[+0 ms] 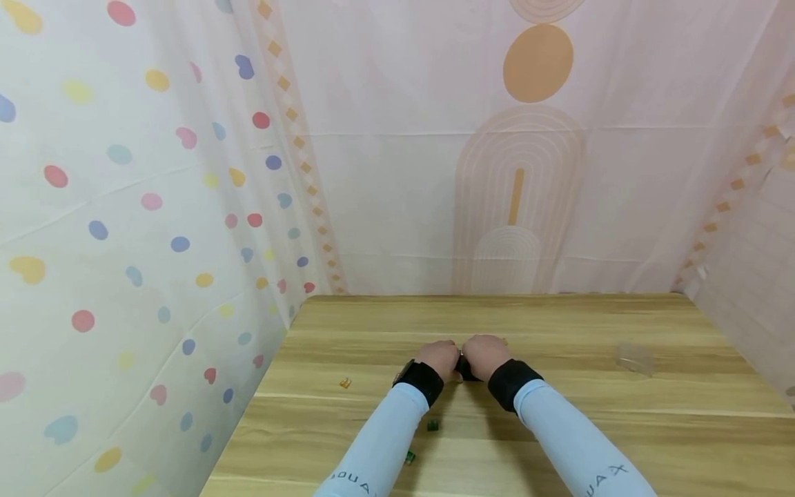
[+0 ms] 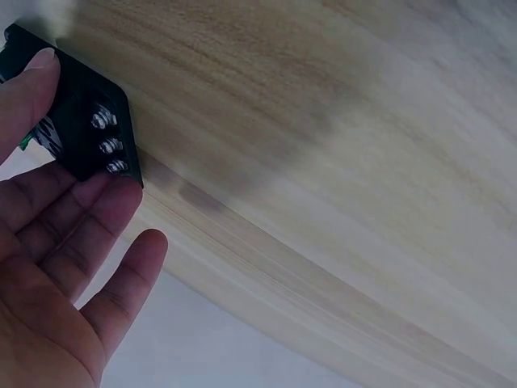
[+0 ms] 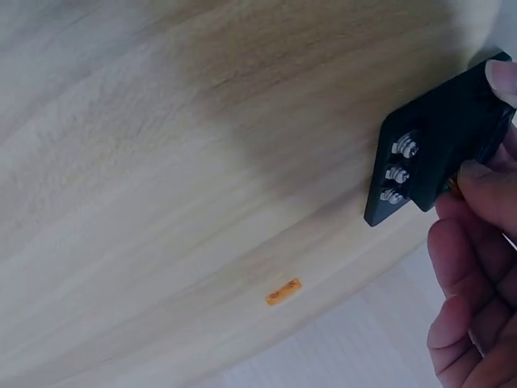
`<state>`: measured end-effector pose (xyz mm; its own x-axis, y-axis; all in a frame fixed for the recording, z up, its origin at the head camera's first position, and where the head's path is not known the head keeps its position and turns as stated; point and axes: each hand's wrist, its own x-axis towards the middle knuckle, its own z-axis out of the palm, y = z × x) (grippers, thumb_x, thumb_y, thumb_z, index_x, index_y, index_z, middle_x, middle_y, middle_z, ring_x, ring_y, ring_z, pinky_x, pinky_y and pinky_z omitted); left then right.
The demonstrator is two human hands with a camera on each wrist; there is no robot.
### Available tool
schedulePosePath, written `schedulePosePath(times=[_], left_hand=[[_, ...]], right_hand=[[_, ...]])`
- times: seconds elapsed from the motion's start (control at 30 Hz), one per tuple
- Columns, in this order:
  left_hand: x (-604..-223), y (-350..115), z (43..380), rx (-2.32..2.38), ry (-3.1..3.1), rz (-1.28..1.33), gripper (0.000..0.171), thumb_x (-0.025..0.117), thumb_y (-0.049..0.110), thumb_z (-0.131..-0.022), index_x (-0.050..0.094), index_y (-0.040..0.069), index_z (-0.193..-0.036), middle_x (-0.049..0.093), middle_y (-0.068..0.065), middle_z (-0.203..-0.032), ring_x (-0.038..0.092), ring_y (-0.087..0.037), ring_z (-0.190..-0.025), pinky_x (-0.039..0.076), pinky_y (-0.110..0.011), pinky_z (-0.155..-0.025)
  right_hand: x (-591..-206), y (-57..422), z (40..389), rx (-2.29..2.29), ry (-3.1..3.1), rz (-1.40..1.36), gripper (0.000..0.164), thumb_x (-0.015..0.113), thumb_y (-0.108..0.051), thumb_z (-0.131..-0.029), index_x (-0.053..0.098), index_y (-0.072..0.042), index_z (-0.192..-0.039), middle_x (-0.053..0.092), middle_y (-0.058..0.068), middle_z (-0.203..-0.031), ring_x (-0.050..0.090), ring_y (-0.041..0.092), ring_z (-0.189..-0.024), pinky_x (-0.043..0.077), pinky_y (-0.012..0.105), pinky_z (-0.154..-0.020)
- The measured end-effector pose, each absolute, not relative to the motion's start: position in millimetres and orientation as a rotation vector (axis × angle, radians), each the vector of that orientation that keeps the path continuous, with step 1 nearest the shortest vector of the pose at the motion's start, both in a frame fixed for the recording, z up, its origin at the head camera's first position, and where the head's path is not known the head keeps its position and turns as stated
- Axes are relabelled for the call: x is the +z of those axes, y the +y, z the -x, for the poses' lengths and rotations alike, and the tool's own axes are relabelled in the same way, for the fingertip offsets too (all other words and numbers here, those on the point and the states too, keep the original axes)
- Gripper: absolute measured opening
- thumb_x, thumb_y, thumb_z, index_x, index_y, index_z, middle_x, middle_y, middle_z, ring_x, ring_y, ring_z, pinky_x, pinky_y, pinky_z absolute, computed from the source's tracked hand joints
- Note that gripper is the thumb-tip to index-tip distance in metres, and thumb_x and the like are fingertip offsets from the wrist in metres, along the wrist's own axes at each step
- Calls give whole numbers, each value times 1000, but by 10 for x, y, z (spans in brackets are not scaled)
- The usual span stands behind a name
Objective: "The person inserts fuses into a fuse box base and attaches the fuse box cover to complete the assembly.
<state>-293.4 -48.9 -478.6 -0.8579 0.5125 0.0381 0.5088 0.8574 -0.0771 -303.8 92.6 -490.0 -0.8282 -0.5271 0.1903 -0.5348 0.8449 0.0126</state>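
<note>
A black flat block with a row of three silver screws [image 2: 110,145] along one edge is held up over the table between both hands. My left hand [image 1: 439,357] grips the block [image 2: 85,85], thumb on its face and fingertips beneath; the little finger stands apart. From the other side, my right hand [image 1: 486,355] pinches the same block [image 3: 436,121] with thumb and fingers. A small green and orange bit [image 3: 451,187] shows by the right fingertips, mostly covered. Seen from the head, the hands nearly touch and hide most of the block [image 1: 466,369].
On the wooden table [image 1: 559,442] lie an orange piece [image 1: 345,382] at left and two green pieces [image 1: 433,425] near the left forearm. Another orange piece [image 3: 283,292] lies beyond the right hand. At right is a clear plastic piece [image 1: 635,359]. Curtains [image 1: 397,193] hang behind.
</note>
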Motion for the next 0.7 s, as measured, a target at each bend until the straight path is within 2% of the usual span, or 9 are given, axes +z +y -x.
schedulePosePath(times=[0.2, 0.5, 0.7], left_hand=[[-4787, -479, 2918, 139, -2943, 813, 26, 88, 33, -75, 70, 15, -75, 63, 4, -81, 62, -10, -71, 51, -21, -63], [-4841, -504, 2956, 107, -2959, 835, 22, 87, 31, -77, 73, 15, -80, 63, 5, -83, 62, -10, -75, 51, -21, -66], [-4804, -493, 2949, 153, -2954, 852, 24, 86, 33, -78, 72, 14, -79, 63, 3, -83, 62, -10, -74, 51, -20, -66]], right_hand=[[-4896, 906, 3039, 19, -2849, -782, 33, 76, -14, -85, 56, -15, -59, 57, -1, -61, 52, 14, -56, 51, 35, -54], [-4918, 867, 3009, -33, -2773, -814, 28, 78, -15, -83, 61, -14, -61, 63, 3, -65, 60, 19, -61, 53, 36, -57], [-4931, 936, 3012, 107, -2768, -810, 36, 76, -7, -83, 53, -14, -57, 53, -2, -57, 49, 14, -55, 49, 33, -55]])
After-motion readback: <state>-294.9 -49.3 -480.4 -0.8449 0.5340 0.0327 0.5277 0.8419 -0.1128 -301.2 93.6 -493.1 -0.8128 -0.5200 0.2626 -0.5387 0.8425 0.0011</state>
